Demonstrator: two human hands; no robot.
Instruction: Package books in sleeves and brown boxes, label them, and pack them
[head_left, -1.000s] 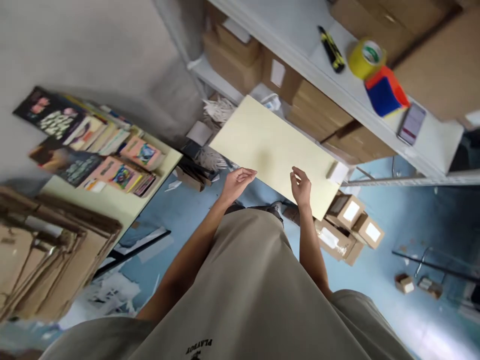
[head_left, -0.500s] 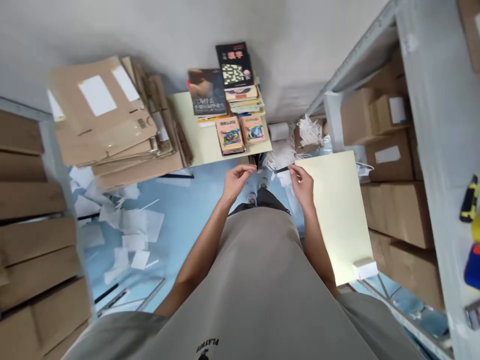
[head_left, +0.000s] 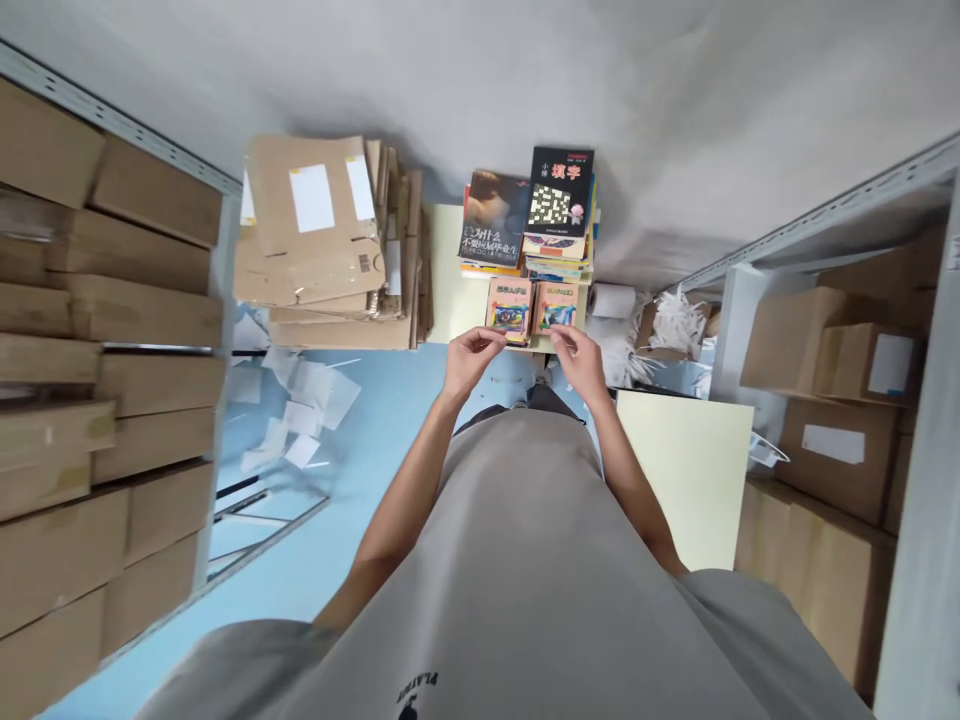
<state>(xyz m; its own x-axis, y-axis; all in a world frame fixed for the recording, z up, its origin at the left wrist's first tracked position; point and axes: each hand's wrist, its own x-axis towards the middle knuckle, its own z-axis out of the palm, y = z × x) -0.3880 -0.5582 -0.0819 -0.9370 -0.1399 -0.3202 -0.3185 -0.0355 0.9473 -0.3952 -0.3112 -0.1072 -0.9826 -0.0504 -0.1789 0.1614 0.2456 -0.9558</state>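
Note:
My left hand (head_left: 472, 362) is held in front of my body with thumb and fingertips together, just by the lower left of a small pink-covered book (head_left: 510, 303). Opposite it, my right hand (head_left: 581, 362) is also pinched, its fingertips overlapping the lower edge of a second small pink-covered book (head_left: 556, 300). Whatever sits between the fingers, if anything, is too small to make out. Behind the small books stand two taller stacks, one topped by a dark book with white lettering (head_left: 493, 220), the other by a black crossword book (head_left: 561, 190).
Flattened cardboard boxes (head_left: 315, 260) are piled on the pale table (head_left: 446, 300) to the left. A second pale table (head_left: 682, 470) stands right. Shelves of cartons (head_left: 150, 310) flank both sides. Paper sheets (head_left: 304, 415) litter the blue floor. A white roll (head_left: 611, 300) lies beside the books.
The view has shifted, so the books and table appear lower and farther right. Both hands stay pinched; the right one appears slightly closer to the left.

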